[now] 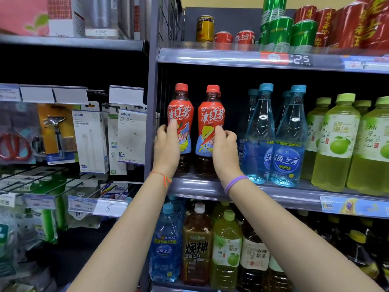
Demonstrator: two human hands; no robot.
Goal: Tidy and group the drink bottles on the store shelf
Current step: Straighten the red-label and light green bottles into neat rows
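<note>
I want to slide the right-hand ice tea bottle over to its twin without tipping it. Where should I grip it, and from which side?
Grip the right ice tea bottle around its labelled lower body, below the narrower waist, coming from the front and right, where the right hand already sits. It stands upright and tall, so a low grip probably tips less than the cap. The left bottle blocks the other side.
</note>
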